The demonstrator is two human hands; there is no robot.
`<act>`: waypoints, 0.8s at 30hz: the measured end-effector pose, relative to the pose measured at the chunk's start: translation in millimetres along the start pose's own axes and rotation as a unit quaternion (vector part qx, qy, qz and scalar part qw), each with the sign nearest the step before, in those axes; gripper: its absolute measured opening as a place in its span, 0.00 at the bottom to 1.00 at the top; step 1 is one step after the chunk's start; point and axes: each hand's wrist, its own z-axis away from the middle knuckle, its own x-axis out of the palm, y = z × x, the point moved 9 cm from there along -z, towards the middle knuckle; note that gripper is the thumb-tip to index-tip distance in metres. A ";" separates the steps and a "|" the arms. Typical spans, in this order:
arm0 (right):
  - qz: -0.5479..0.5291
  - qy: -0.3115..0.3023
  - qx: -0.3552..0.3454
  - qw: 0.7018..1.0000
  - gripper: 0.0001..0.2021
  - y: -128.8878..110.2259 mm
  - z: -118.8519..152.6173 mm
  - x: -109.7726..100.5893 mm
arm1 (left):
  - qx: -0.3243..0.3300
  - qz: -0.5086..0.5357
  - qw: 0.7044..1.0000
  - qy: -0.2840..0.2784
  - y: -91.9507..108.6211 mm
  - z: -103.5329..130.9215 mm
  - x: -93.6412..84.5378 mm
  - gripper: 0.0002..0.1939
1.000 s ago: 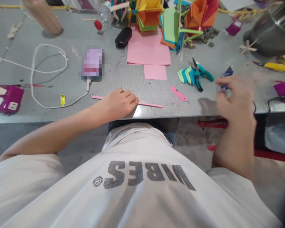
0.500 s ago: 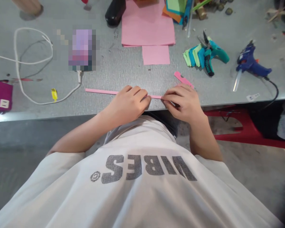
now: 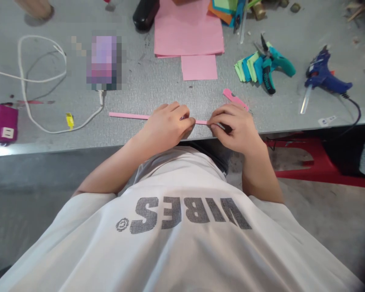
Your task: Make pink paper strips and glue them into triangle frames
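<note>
A long, narrow pink paper strip [image 3: 129, 116] lies along the front of the grey table, its left end free. My left hand [image 3: 169, 123] is closed over the strip's middle, thumb and fingers pressed on it. Around the strip's right end, my right hand [image 3: 233, 125] is closed in a pinch. A short stretch of pink shows between the two hands. Just behind my right fingers rests a pink cutter [image 3: 235, 98], partly hidden by them. Pink paper sheets [image 3: 188, 30] are stacked farther back, with a smaller pink piece [image 3: 199, 67] at their front edge.
Teal-handled pliers [image 3: 270, 65] lie on folded green and blue pieces [image 3: 246, 68]. A blue glue gun [image 3: 325, 75] is at the right. On the left are a blurred phone [image 3: 103, 61], a white cable [image 3: 23, 93] and a purple box [image 3: 3, 123]. A red stool [image 3: 319, 162] stands below the table edge.
My left hand has slid slightly right along the strip, narrowing the gap to my right hand. My right hand keeps its pinch at nearly the same place. The view has shifted slightly.
</note>
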 end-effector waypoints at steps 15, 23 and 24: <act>-0.015 0.032 0.059 0.998 0.08 6.9 -9.2 1.2 | -0.077 0.110 0.991 -0.006 -23.6 -10.8 0.3 0.16; -0.121 0.075 0.000 0.990 0.10 -20.1 -36.2 -14.7 | -0.103 0.141 0.984 0.048 -31.8 -9.2 -39.4 0.14; -0.125 0.078 -0.011 0.989 0.11 -24.8 -43.5 -19.1 | -0.101 0.139 0.983 0.060 -34.7 -10.7 -48.4 0.13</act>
